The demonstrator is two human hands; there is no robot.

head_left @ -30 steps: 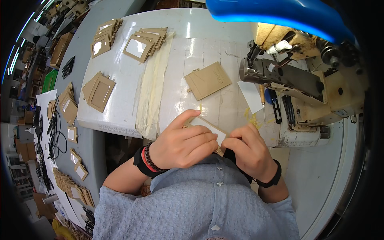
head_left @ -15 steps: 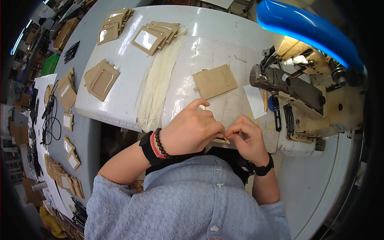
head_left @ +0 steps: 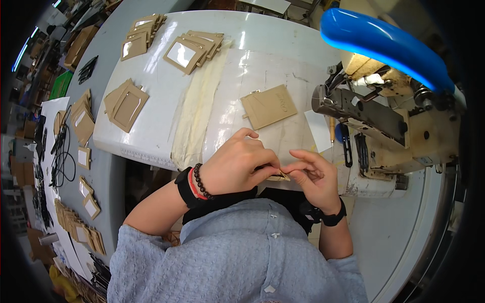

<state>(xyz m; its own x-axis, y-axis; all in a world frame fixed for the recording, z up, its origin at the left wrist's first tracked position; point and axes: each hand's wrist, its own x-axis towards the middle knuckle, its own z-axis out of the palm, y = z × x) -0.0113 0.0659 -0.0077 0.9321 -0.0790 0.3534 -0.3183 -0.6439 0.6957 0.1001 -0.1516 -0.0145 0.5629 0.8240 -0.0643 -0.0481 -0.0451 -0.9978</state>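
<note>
At the near edge of the table, my left hand [head_left: 242, 164] is closed on a small tan piece [head_left: 278, 178], most of it hidden under the fingers. A dark and gold line shows along its corner. My right hand [head_left: 319, 182] pinches with thumb and forefinger right beside that corner, its other fingers loosely curled out. What sits in this pinch is too small to make out. Just beyond my hands lies a flat tan card holder [head_left: 269, 107] with a small tab and a metal fitting at its left side.
A sewing machine [head_left: 364, 108] with a blue curved cover [head_left: 384, 45] stands at the right. Near it lie an awl [head_left: 332, 130] and white paper [head_left: 317, 130]. Tan card holders with clear windows [head_left: 180, 54] are stacked at far left; more lie on the grey side table [head_left: 108, 202].
My right hand has opened its outer fingers a little while its fingertips stay by the tan piece. My left hand keeps its hold. The whole view has shifted slightly.
</note>
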